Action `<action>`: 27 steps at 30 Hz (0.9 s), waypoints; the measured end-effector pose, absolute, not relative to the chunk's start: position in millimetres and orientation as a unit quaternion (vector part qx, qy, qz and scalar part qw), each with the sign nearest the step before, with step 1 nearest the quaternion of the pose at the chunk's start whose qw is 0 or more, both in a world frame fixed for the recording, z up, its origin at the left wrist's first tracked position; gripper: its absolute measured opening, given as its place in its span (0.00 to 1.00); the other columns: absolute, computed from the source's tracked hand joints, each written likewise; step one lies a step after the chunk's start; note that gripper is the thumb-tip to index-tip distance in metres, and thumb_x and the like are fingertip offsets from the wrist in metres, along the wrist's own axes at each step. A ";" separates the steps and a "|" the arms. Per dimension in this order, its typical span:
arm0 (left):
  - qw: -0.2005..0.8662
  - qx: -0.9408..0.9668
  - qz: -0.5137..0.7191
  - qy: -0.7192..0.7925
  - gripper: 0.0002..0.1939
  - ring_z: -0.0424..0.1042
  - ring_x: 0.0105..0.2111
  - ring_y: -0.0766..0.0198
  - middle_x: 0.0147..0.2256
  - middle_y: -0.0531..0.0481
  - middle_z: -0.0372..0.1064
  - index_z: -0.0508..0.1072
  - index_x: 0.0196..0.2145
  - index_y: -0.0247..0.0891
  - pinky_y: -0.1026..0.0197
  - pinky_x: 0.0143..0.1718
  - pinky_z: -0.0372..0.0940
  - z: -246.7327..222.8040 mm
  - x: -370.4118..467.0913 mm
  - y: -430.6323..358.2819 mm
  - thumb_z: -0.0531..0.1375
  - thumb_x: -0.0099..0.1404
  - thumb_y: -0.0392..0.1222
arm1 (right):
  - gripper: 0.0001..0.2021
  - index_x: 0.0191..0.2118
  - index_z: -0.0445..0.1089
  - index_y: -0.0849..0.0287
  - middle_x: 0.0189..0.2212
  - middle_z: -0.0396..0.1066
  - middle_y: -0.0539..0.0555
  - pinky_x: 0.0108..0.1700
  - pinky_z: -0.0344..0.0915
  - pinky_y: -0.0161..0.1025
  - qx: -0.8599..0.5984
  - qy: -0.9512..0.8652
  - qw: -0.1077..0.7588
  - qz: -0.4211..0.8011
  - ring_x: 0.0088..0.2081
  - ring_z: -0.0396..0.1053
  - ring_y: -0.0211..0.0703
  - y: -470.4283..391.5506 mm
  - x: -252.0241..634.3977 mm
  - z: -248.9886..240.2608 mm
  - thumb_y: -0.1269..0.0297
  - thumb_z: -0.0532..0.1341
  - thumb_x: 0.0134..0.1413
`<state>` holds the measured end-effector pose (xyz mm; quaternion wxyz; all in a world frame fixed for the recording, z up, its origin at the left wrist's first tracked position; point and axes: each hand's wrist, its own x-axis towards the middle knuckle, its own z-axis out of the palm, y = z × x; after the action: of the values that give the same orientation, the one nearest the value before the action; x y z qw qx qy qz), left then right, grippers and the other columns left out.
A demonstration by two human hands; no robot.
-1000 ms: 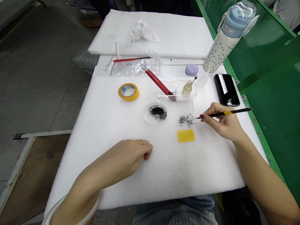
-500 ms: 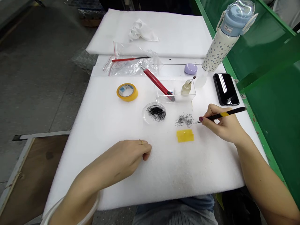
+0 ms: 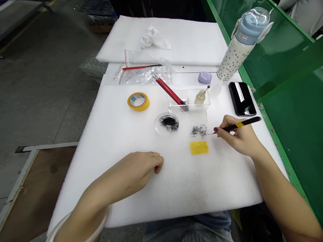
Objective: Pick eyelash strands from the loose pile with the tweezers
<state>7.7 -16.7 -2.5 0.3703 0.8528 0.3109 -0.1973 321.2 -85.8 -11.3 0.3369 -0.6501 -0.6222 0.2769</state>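
My right hand [image 3: 237, 136] grips a thin black tool [image 3: 246, 122] with a yellow band, its fine tip down at the right edge of a loose pile of short black fibres [image 3: 199, 131]. Just below that pile lies a piece of yellow tape [image 3: 199, 148]. To the left is a round clear dish [image 3: 158, 126] with a denser heap of black fibres [image 3: 169, 123]. My left hand [image 3: 142, 168] rests on the white foam with its fingers curled in; what they hold, if anything, is hidden.
Behind the dish are a yellow tape roll [image 3: 138, 102], a red cutter [image 3: 171, 93] leaning on a clear tray [image 3: 190, 108], and a small glass bottle [image 3: 200, 97]. A phone [image 3: 242, 98], purple case [image 3: 205, 77] and dotted flask [image 3: 234, 57] stand right.
The whole view has shifted slightly, so the things on the foam appear a little lower. Both hands keep nearly the same pose, and the tool tip stays beside the pile.
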 end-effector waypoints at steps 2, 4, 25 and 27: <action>0.366 0.855 -0.197 0.310 0.14 0.68 0.32 0.60 0.33 0.53 0.71 0.66 0.31 0.40 0.58 0.36 0.58 -1.8 8.4 -17.0 0.44 0.62 0.28 | 0.12 0.26 0.63 0.55 0.21 0.66 0.50 0.23 0.55 0.37 -0.646 -0.617 0.359 0.271 0.24 0.61 0.38 -85.5 320.4 -13.3 0.61 0.62 0.59; 0.362 0.858 -0.198 0.307 0.14 0.68 0.32 0.60 0.34 0.52 0.71 0.66 0.31 0.40 0.58 0.36 0.58 -1.5 9.3 -17.4 0.45 0.62 0.28 | 0.13 0.26 0.62 0.55 0.22 0.66 0.50 0.24 0.56 0.37 -0.638 -0.611 0.385 0.267 0.24 0.61 0.38 -84.3 319.0 -16.0 0.61 0.62 0.60; 0.355 0.876 -0.125 0.301 0.14 0.70 0.33 0.61 0.32 0.51 0.74 0.70 0.28 0.40 0.60 0.35 0.62 2.8 10.1 -18.7 0.47 0.56 0.28 | 0.16 0.34 0.71 0.57 0.30 0.74 0.54 0.30 0.66 0.40 -0.638 -0.594 0.398 0.286 0.33 0.72 0.45 -84.5 334.6 -15.1 0.49 0.59 0.64; 0.352 0.877 -0.123 0.303 0.14 0.70 0.33 0.61 0.32 0.51 0.74 0.71 0.29 0.40 0.60 0.35 0.62 3.3 9.7 -19.0 0.47 0.57 0.29 | 0.17 0.39 0.75 0.56 0.35 0.76 0.56 0.34 0.70 0.42 -0.636 -0.600 0.384 0.297 0.37 0.74 0.47 -86.5 339.7 -14.0 0.49 0.56 0.66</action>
<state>9.7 -19.0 3.3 0.3522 0.8770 0.3029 -0.1227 339.7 -86.5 -14.0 0.3845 -0.6355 -0.6002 0.2966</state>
